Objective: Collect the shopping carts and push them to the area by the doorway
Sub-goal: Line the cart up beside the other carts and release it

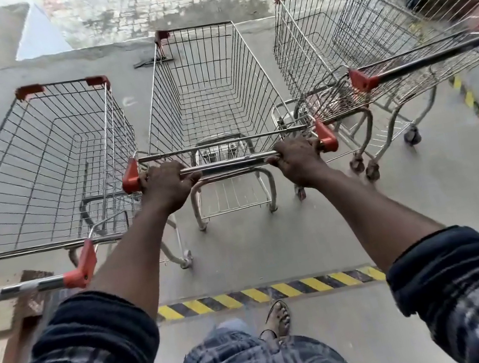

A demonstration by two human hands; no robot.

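Your left hand and your right hand both grip the handle bar of the middle cart, with the fingers curled over the top of the bar and the thumbs tucked under it. The left hand is at the bar's left end, just beside an orange end cap. The right hand is at the right end, close against the matching cap. A bare stretch of bar shows between your hands, and the cart's wire basket reaches straight ahead of them.

Out past your left hand a second cart stands side by side with the middle one. Its striped handle lies nearer to you than your hands do, and its orange end is close to your left forearm.

Out past your right hand, nested carts are pushed one into the other and angled away to the right. Their dark handle runs off toward the edge of view, and their near corner sits just beside the middle cart's right cap.

Under your forearms a yellow-and-black striped strip crosses the concrete floor. On your side of it, between your arms, is a foot in a sandal. Both rolled sleeves are bunched above the forearms. Brick paving begins beyond the carts.
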